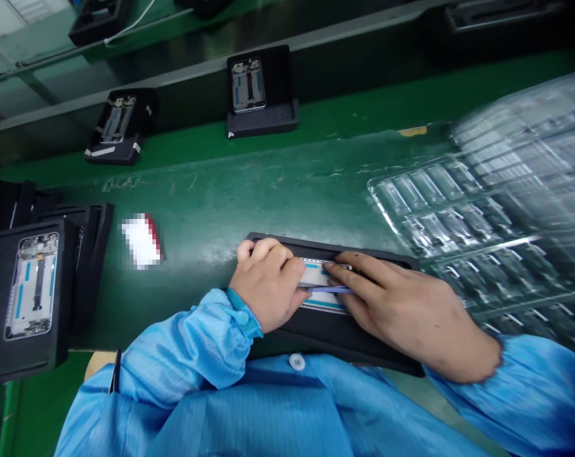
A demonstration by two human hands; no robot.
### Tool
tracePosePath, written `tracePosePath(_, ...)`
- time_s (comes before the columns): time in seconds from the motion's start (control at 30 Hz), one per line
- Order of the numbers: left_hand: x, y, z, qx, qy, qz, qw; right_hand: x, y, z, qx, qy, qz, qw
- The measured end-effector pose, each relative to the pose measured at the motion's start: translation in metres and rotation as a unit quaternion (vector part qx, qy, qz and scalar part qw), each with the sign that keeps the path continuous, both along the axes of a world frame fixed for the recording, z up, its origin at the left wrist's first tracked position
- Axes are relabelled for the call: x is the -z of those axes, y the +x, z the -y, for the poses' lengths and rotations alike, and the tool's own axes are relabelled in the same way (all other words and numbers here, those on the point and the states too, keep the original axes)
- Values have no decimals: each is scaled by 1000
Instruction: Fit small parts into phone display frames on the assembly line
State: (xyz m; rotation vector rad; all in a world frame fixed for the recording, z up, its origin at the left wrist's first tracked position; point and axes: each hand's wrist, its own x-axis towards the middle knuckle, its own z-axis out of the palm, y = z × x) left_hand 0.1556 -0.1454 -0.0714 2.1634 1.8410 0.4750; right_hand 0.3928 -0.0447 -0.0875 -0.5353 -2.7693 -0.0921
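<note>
A phone frame (323, 303) with blue strips lies in a black foam tray (311, 330) right in front of me. My left hand (270, 282) is closed over the tray's left part and the frame's left end, fingers curled; what they grip, if anything, is hidden. My right hand (396, 301) rests on the frame's right end, fingers pressed together and pointing left. A thin purple-blue strip (329, 289) runs along the middle of the frame between both hands, its ends hidden at the fingers.
Black trays with phone frames stand at the left (30, 285), back left (118, 120) and back middle (249, 86). Clear plastic trays (459, 222) with small parts cover the right side. A blurred white and red item (142, 241) lies left of centre on the green table (197, 209).
</note>
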Motion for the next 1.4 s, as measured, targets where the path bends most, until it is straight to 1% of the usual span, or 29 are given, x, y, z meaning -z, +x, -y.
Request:
tracePosePath(0.07,-1,0,0,0,-7,-1,1000,-3,-2,0,21,-33,2,999)
tracePosePath(0.17,-1,0,0,-7,-11,-4,1000,-18,0,-6,25,-132,-27,991)
tracePosePath(0.23,-1,-1,0,-6,-9,-5,1000,-32,5,-14,53,-214,-103,970)
tracePosePath(0.3,-1,-1,0,-3,-7,-4,1000,-43,11,-20,107,-273,-202,934)
tracePosePath(0.33,0,-1,0,-3,-5,-3,1000,-45,12,-22,125,-292,-238,918)
tracePosePath(0.37,0,-2,0,-5,-5,-4,1000,-44,13,-23,128,-308,-257,907)
tracePosePath(0.43,0,-2,0,-12,-4,-5,1000,-34,11,-21,112,-328,-250,904)
tracePosePath(0.5,0,-2,0,-16,-6,-4,1000,-18,7,-17,114,-328,-234,908)
tracePosePath(0.57,1,-2,0,-17,-7,-2,1000,-4,3,-13,147,-314,-231,909)
tracePosePath(0.63,1,-2,0,-18,-5,-1,1000,4,1,-11,162,-306,-225,911)
tracePosePath(0.7,2,-2,0,-21,-3,-1,1000,4,0,-10,146,-305,-216,916)
tracePosePath(0.8,2,-1,1,-23,-7,0,1000,0,-2,-10,110,-296,-214,925)
tracePosePath(0.9,2,-1,1,-22,-10,0,1000,-1,-5,-11,91,-278,-216,931)
tracePosePath(1.13,2,-1,1,-15,-6,-9,1000,1,-7,-8,102,-256,-212,938)
tracePosePath(1.23,2,-1,0,-12,-9,-11,1000,0,-7,-7,96,-245,-219,940)
tracePosePath(1.4,0,-1,0,-10,-15,-16,1000,2,-9,-5,78,-212,-209,951)
